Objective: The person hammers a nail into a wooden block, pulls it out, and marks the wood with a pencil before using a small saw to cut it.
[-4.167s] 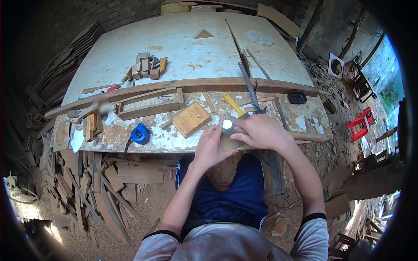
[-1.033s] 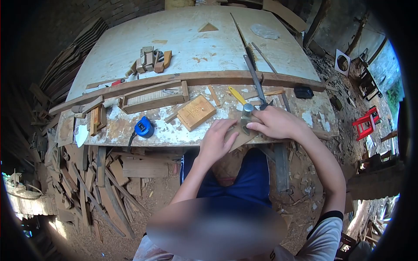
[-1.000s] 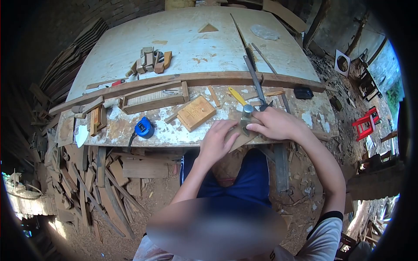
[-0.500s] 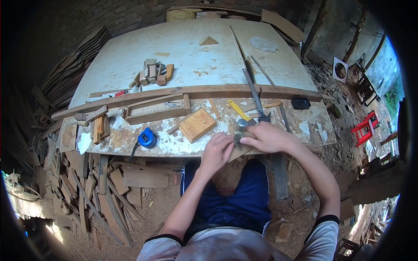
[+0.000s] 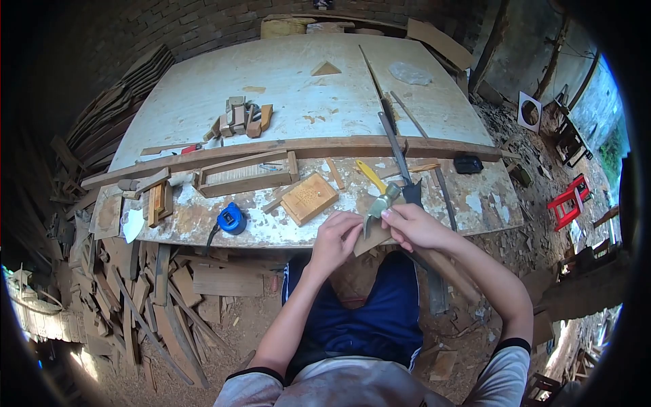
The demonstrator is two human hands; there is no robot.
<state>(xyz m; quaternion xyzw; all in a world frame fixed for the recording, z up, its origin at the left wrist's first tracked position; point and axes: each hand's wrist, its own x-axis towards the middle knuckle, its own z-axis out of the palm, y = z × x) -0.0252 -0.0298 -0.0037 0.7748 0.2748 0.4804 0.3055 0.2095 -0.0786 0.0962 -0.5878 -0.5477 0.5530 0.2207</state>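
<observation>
My right hand (image 5: pixel 415 225) is closed on a claw hammer (image 5: pixel 384 201), gripping it close to the metal head. The hammer's wooden handle slants out below that hand, past the table edge toward the lower right. My left hand (image 5: pixel 335 235) is beside the claw with thumb and fingers pinched together; anything between the fingertips is too small to make out. Beneath the hammer head, a thin wooden piece (image 5: pixel 369 243) juts over the front edge of the worktable (image 5: pixel 271 233). A wooden block (image 5: pixel 309 198) lies to the left of the hammer.
A blue tape measure (image 5: pixel 232 219) lies left of the block. Behind are a yellow-handled tool (image 5: pixel 370 175), a dark metal bar (image 5: pixel 393 146), a wooden frame (image 5: pixel 247 178) and a long beam (image 5: pixel 325 146). Small clamped-looking wood blocks (image 5: pixel 237 117) sit farther back. Scrap wood (image 5: pixel 163 319) covers the floor at left.
The hammer has turned in my right hand: its head has tipped toward the right, and its handle now shows at the lower right. My left hand stays almost in place, still pinched.
</observation>
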